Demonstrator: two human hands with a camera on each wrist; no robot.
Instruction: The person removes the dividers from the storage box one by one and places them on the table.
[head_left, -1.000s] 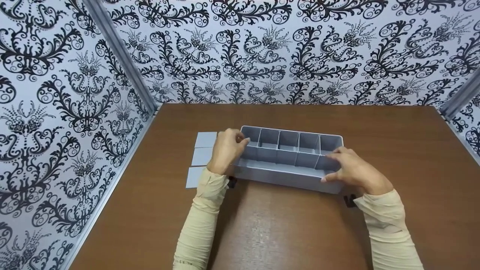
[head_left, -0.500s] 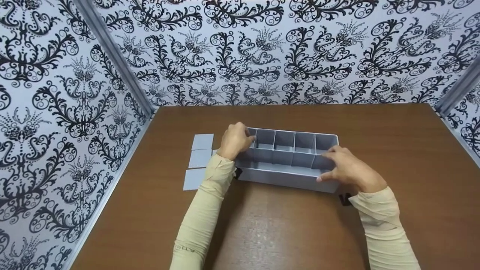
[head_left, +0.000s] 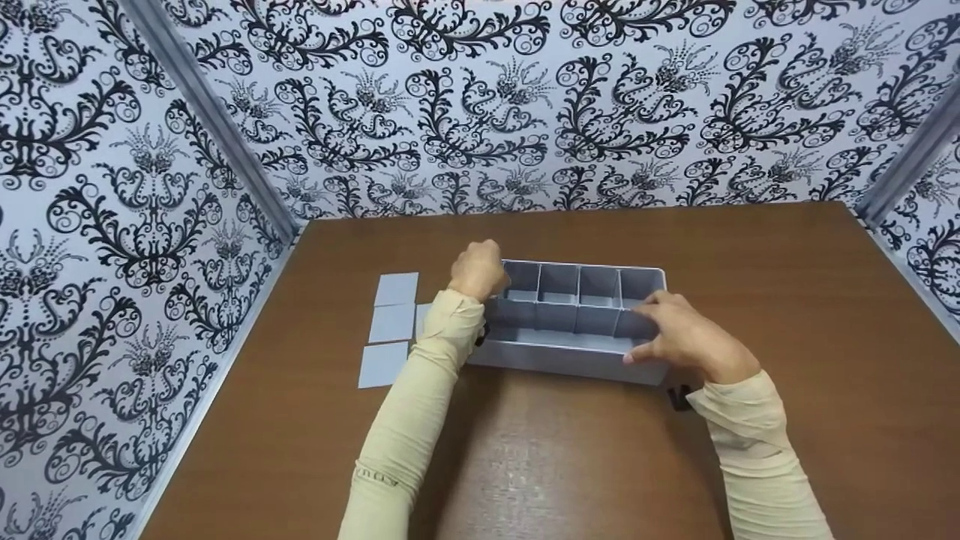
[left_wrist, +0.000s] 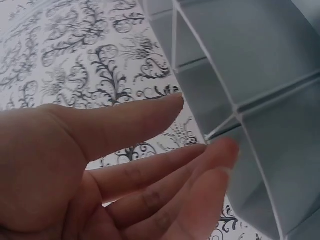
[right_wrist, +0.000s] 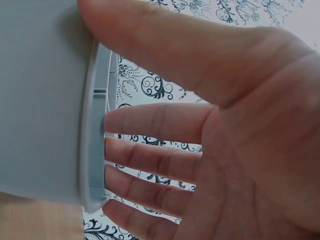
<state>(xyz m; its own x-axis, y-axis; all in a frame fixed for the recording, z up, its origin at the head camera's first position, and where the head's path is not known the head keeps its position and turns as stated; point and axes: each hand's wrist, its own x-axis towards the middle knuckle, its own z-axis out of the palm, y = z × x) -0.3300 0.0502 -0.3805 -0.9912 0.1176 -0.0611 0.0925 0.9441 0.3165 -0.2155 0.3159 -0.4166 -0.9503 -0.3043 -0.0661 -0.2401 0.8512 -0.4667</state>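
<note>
A grey plastic organizer box (head_left: 570, 366) stands on the table, with a row of divided compartments along its back and a long trough in front. My left hand (head_left: 480, 270) is over the box's left end, covering its leftmost compartment. In the left wrist view its fingers (left_wrist: 220, 155) reach the edge of the divider (left_wrist: 237, 111), with the thumb apart from them and nothing gripped between. At the right end, my right hand (head_left: 690, 334) holds the box, the thumb against the outside of the front wall and the fingers at the divider's edge.
Several flat grey square panels (head_left: 391, 322) lie on the table left of the box, one partly hidden by the left sleeve. The brown table (head_left: 525, 465) meets patterned walls (head_left: 510, 112) at the back and sides.
My left hand has moved rightward and away from me, over the box's left end. The right hand keeps its place at the right end. The whole view has shifted slightly.
</note>
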